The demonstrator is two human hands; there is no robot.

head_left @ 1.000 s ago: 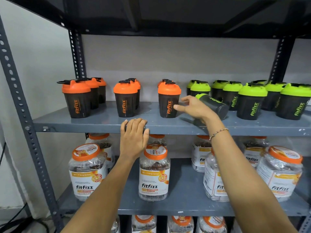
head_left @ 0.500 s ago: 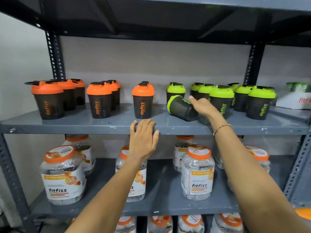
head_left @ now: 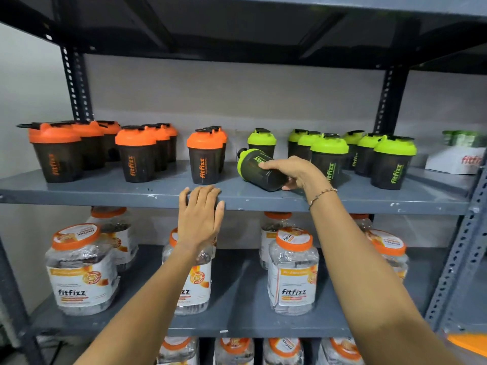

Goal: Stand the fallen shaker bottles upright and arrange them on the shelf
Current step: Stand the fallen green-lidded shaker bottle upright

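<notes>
A black shaker bottle with a green lid [head_left: 257, 167] lies tilted on its side on the grey shelf [head_left: 110, 192], lid pointing up-left. My right hand [head_left: 295, 171] is shut around its base end. My left hand [head_left: 200, 216] rests flat on the shelf's front edge, fingers apart, holding nothing. Upright orange-lid shakers [head_left: 134, 154] stand in rows on the left half of the shelf. Upright green-lid shakers [head_left: 390, 162] stand on the right half, one [head_left: 261, 140] right behind the tilted bottle.
A white carton with green items [head_left: 458, 154] sits at the far right of the shelf. Large clear jars with orange lids [head_left: 292, 270] fill the shelves below. Perforated steel posts [head_left: 387, 106] frame the rack; another shelf board hangs overhead.
My right hand has closed further round the fallen green-lid bottle, which has turned so its lid now points up-left. The view has shifted right. My left hand stays on the shelf edge.
</notes>
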